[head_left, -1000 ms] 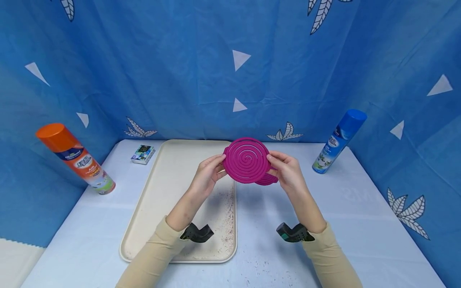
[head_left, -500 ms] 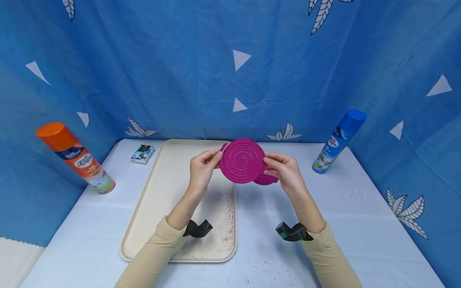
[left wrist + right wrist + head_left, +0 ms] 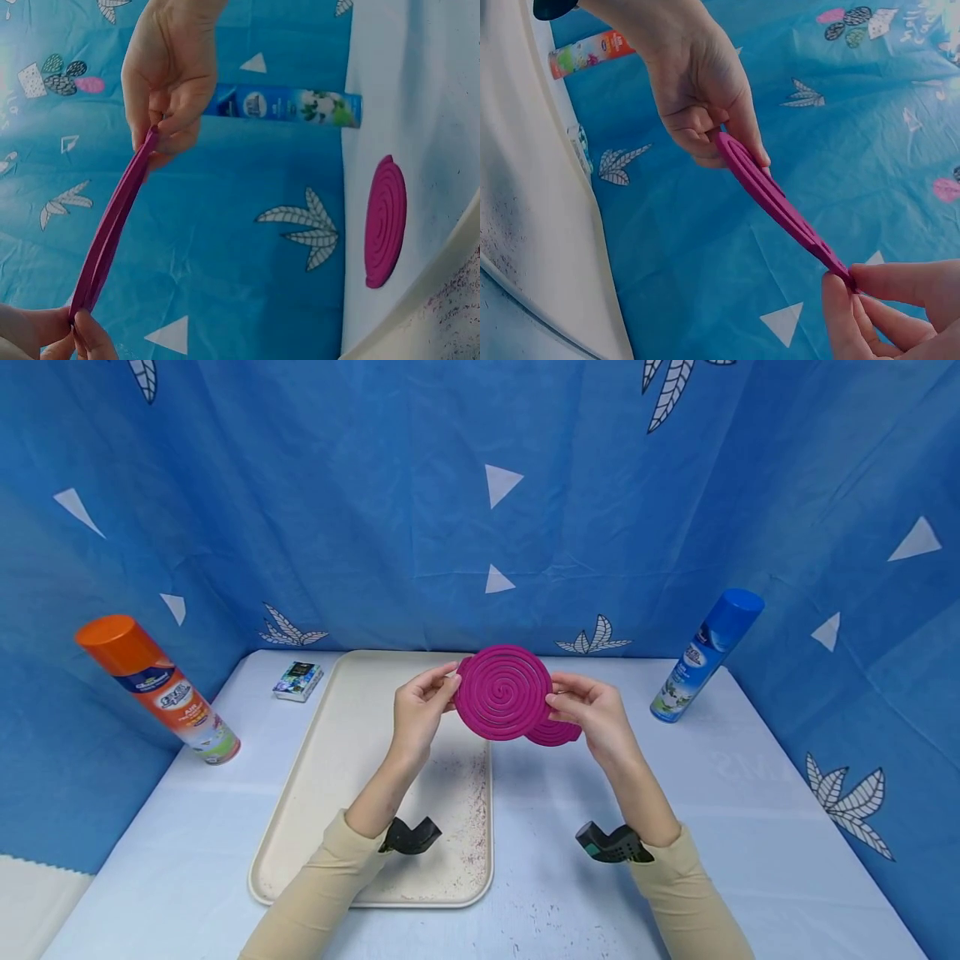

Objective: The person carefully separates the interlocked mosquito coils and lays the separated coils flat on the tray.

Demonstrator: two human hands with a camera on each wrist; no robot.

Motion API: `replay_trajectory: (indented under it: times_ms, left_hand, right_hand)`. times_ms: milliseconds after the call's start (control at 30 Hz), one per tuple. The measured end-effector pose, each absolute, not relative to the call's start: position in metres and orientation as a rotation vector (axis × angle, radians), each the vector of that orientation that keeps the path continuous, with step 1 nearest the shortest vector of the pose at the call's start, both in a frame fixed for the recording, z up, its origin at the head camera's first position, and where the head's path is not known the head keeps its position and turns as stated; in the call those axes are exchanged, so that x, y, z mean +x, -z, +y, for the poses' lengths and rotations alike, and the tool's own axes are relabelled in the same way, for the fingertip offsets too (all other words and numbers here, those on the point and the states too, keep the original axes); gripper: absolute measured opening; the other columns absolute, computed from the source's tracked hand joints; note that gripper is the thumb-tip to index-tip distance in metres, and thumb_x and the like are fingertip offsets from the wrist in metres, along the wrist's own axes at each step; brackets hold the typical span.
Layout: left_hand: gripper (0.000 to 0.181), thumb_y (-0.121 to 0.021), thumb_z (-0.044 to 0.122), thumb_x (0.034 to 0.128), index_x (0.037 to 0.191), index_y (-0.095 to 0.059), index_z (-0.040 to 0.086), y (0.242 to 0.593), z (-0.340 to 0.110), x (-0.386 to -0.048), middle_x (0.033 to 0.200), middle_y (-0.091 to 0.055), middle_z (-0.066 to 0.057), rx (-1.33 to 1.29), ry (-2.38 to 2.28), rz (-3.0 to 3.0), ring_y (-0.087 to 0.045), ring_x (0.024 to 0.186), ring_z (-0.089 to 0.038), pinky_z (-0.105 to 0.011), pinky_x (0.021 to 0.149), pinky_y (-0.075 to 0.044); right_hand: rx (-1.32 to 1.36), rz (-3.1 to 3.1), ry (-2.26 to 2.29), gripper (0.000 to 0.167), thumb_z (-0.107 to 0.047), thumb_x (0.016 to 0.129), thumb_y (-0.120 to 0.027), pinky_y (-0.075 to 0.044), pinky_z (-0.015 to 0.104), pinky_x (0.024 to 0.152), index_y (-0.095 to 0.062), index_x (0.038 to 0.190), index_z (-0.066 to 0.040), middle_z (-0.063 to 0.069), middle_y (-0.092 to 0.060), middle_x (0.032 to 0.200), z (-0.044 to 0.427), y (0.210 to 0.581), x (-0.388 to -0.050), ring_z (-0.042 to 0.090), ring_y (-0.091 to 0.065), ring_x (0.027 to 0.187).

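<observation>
A magenta spiral coil [image 3: 502,692] is held up between both hands above the table, seen nearly edge-on in the left wrist view [image 3: 112,217] and the right wrist view [image 3: 780,210]. The left hand [image 3: 417,714] pinches its left edge between thumb and fingers. On the opposite edge, the right hand [image 3: 597,714] pinches it the same way. A second magenta coil [image 3: 552,733] lies on the table behind, partly covered by the held one in the head view; the left wrist view shows that coil [image 3: 385,223] whole, lying flat.
A cream tray [image 3: 375,777] with reddish specks lies left of centre. An orange spray can [image 3: 174,697] stands at the left and a blue one [image 3: 693,664] at the back right. One small box [image 3: 297,682] sits behind the tray's left side. Blue curtains [image 3: 420,527] surround the table.
Compared with a second ago, the held coil has shifted slightly left and turned in the hands. My left hand has moved a little left, while the right has barely moved.
</observation>
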State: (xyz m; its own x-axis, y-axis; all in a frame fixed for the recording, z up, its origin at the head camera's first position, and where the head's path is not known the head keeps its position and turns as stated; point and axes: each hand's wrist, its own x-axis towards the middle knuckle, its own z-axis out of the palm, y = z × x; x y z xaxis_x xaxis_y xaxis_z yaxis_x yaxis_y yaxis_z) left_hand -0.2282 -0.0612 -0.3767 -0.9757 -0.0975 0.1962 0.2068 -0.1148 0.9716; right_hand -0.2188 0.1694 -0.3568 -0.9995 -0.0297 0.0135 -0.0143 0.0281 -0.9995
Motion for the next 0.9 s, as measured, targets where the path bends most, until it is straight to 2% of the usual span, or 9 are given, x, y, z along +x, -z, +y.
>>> replay_trajectory:
  times_ms: [100,300,500,700,800,900]
  left_hand:
    - [0.026,-0.061,0.008,0.0922,0.116,-0.066,0.000,0.3770,-0.0621,-0.2289,0.081,-0.062,0.003,-0.126,2.196,-1.956,-0.063,0.068,-0.002,-0.017,0.066,-0.057]
    - [0.026,-0.060,0.008,0.0924,0.116,-0.065,-0.002,0.3761,-0.0631,-0.2293,0.079,-0.061,0.003,-0.116,2.223,-2.001,-0.061,0.065,-0.003,-0.016,0.064,-0.056]
    - [0.026,-0.058,0.008,0.0934,0.117,-0.064,-0.002,0.3769,-0.0629,-0.2315,0.082,-0.060,-0.001,-0.176,2.176,-2.016,-0.060,0.067,-0.003,-0.015,0.065,-0.055]
    - [0.026,-0.056,0.010,0.0950,0.117,-0.063,-0.002,0.3766,-0.0632,-0.2317,0.085,-0.059,-0.008,-0.305,2.019,-2.029,-0.057,0.068,-0.004,-0.014,0.064,-0.052]
    - [0.027,-0.055,0.010,0.0955,0.118,-0.062,-0.003,0.3750,-0.0633,-0.2309,0.085,-0.058,-0.007,-0.317,2.016,-2.030,-0.056,0.068,-0.004,-0.014,0.064,-0.052]
    - [0.027,-0.054,0.008,0.0959,0.120,-0.060,-0.003,0.3730,-0.0637,-0.2296,0.085,-0.059,-0.003,-0.253,2.138,-2.019,-0.058,0.069,-0.003,-0.014,0.066,-0.053]
  right_hand:
    - [-0.123,2.263,2.185,0.045,0.004,0.087,-0.061,-0.058,0.020,0.069,-0.051,0.131,0.006,-0.010,-0.065,0.085,0.1706,0.3564,-0.2181,0.002,-0.066,0.075]
    - [-0.236,2.349,2.155,0.044,0.004,0.086,-0.063,-0.058,0.021,0.070,-0.054,0.129,0.006,-0.010,-0.065,0.086,0.1738,0.3565,-0.2177,0.004,-0.064,0.077]
    - [-0.087,2.133,2.253,0.044,0.006,0.088,-0.060,-0.058,0.019,0.068,-0.051,0.130,0.010,-0.008,-0.066,0.081,0.1730,0.3556,-0.2189,0.003,-0.066,0.072]
    - [0.078,1.798,2.383,0.029,0.008,0.090,-0.054,-0.058,0.020,0.066,-0.066,0.111,-0.007,-0.004,-0.067,0.077,0.1704,0.3562,-0.2193,0.006,-0.067,0.070]
    - [0.103,1.899,2.368,0.030,0.004,0.090,-0.058,-0.058,0.018,0.068,-0.063,0.118,-0.003,-0.006,-0.066,0.079,0.1680,0.3570,-0.2185,0.005,-0.066,0.070]
    - [0.052,2.156,2.311,0.038,-0.001,0.088,-0.063,-0.057,0.017,0.071,-0.057,0.126,0.004,-0.008,-0.064,0.083,0.1648,0.3564,-0.2161,0.004,-0.063,0.075]
